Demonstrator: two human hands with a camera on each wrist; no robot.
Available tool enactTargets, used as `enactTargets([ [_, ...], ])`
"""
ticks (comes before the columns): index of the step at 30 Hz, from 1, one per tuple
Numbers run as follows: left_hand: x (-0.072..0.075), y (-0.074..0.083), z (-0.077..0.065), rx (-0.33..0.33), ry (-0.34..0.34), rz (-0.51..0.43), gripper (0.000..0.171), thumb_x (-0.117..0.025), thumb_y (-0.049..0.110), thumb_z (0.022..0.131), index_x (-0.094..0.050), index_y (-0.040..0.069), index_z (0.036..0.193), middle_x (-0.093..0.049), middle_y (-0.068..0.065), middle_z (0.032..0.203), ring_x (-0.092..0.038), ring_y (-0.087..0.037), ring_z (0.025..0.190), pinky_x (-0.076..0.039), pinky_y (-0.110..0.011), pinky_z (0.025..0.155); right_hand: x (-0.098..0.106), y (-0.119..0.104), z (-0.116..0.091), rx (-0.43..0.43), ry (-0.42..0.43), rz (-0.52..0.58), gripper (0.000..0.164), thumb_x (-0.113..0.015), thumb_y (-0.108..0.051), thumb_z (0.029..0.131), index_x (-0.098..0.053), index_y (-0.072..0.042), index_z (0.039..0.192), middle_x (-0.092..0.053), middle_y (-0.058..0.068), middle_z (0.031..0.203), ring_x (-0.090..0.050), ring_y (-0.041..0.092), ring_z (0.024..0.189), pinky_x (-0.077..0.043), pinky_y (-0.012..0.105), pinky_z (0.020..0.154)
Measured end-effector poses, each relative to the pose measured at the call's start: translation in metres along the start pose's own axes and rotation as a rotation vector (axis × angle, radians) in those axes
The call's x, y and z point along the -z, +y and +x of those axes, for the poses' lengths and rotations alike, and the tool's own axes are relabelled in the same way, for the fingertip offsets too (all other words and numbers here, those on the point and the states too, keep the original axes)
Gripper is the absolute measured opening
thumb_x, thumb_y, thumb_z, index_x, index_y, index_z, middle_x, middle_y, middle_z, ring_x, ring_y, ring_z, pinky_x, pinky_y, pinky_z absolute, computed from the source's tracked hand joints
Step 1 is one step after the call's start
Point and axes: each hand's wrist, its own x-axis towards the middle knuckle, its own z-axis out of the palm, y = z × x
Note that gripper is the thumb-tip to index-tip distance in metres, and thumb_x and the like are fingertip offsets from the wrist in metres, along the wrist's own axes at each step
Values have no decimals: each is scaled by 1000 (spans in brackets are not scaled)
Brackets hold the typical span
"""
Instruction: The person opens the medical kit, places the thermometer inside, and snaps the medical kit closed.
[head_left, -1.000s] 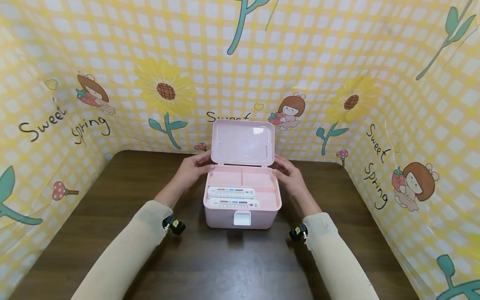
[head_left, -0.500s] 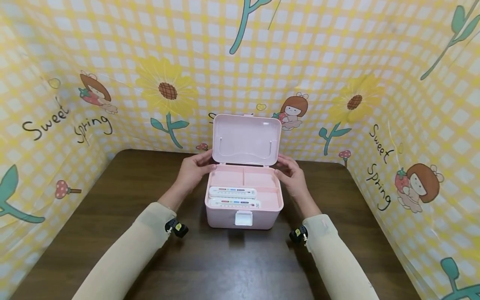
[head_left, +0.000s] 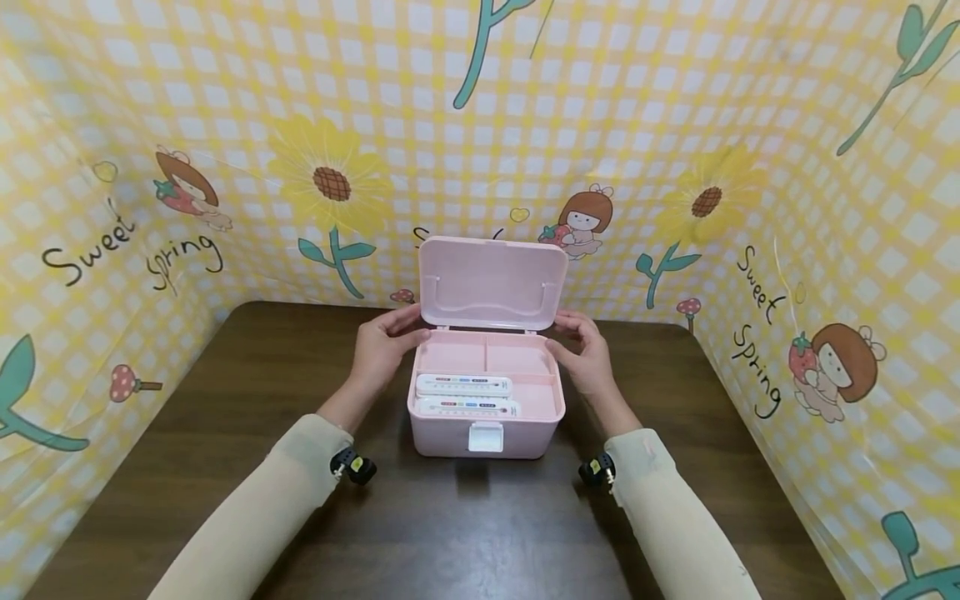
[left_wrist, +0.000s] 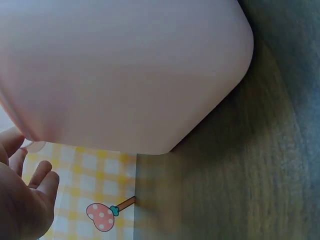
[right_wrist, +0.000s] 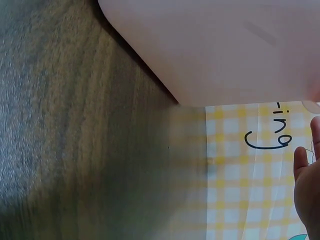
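Observation:
A pink storage box (head_left: 450, 437) sits on the table with its hinged lid (head_left: 495, 287) raised and tilted forward. Two white thermometers (head_left: 465, 386) with printed scales lie side by side at the front left of its divided inside. My left hand (head_left: 378, 350) is at the back left corner, thumb on the rim and fingers stretched behind toward the lid's edge. Mirroring it, my right hand (head_left: 587, 358) has its thumb on the right rim and its fingers by the hinge side. Both wrist views show the box's smooth side wall (left_wrist: 125, 80), with relaxed fingers beyond the corner.
The box stands on a dark wooden table (head_left: 465, 533). A white latch (head_left: 486, 437) is on the box's front. Yellow checked cloth (head_left: 480, 150) with printed flowers and figures hangs behind and on both sides, close behind the lid.
The lid has swung up from leaning back to tilting forward over the box. Both hands stay at the back corners, and the thermometers have not moved.

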Motion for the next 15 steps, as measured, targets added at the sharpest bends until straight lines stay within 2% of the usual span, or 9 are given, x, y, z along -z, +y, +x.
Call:
enactTargets([
  [5, 3, 0, -5, -14, -15, -1, 44, -81, 29, 90, -72, 15, 130, -72, -7, 129, -67, -20, 122, -57, -32, 99, 1, -4, -3, -6, 9, -35, 36, -76, 6, 87, -64, 17, 119, -58, 30, 133, -54, 41, 117, -38, 64, 105],
  [7, 5, 2, -7, -16, -23, 24, 45, -79, 37, 92, -72, 15, 131, -72, -6, 129, -67, -19, 122, -55, -35, 102, 3, -7, -3, -16, 3, -39, 34, -74, 4, 89, -64, 18, 119, -59, 30, 133, -55, 36, 118, -41, 55, 105],
  [9, 7, 5, -10, -21, -34, 48, 49, -75, 44, 93, -71, 14, 132, -71, -5, 131, -65, -20, 125, -52, -39, 108, 6, -10, -3, -23, -14, -15, 31, -69, 5, 93, -63, 20, 119, -58, 32, 133, -56, 29, 118, -45, 40, 105],
  [11, 10, 8, -12, -22, -52, 58, 53, -71, 49, 95, -70, 11, 133, -70, -6, 133, -62, -21, 129, -47, -43, 113, 9, -10, -3, -19, -35, 9, 30, -64, -1, 99, -62, 21, 120, -57, 33, 133, -57, 23, 117, -47, 25, 102],
  [12, 12, 9, -13, -24, -64, 59, 55, -69, 51, 96, -70, 10, 133, -69, -7, 135, -61, -22, 131, -45, -44, 115, 10, -13, -3, -13, -51, 3, 34, -62, -9, 102, -62, 21, 120, -57, 34, 133, -57, 23, 118, -47, 20, 100],
  [15, 16, 14, -17, -32, -109, 53, 61, -61, 55, 99, -67, 6, 136, -66, -10, 138, -57, -25, 135, -41, -47, 118, 16, -19, -4, 14, -120, -18, 59, -50, -35, 108, -59, 22, 123, -54, 38, 134, -57, 35, 120, -44, 24, 106],
])
